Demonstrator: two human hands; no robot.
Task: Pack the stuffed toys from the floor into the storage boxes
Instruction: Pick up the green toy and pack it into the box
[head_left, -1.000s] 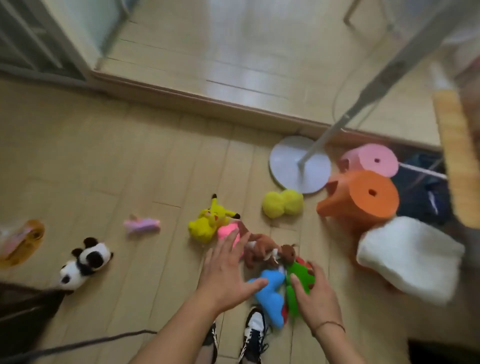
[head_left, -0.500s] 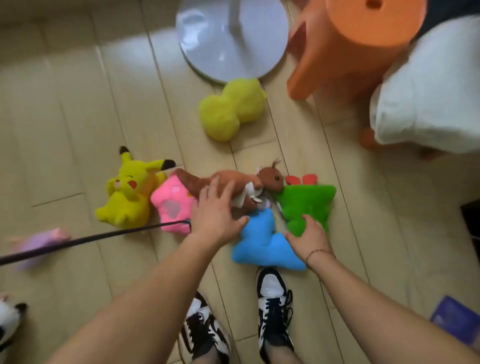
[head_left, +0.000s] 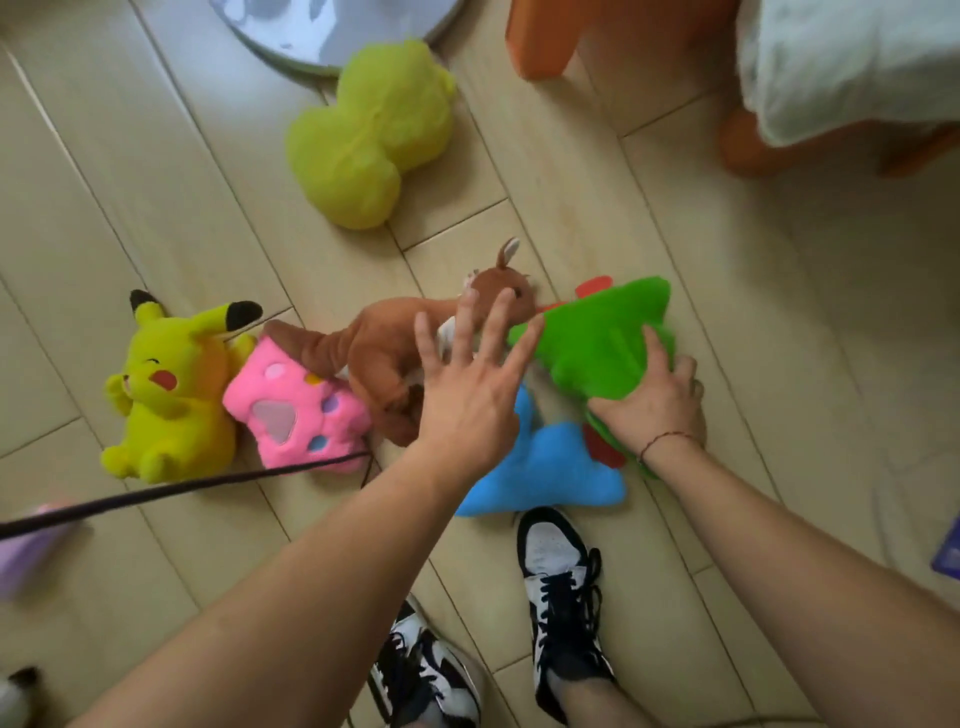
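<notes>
Lifted since half a second ago, the left hand is now spread flat over the brown toy, which lies lengthwise, head rightward. The green toy is gripped by the right hand on the floor.

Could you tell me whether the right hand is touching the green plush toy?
Touching. The head view shows the right hand gripping the green plush toy, thumb pressed into its top.
</notes>
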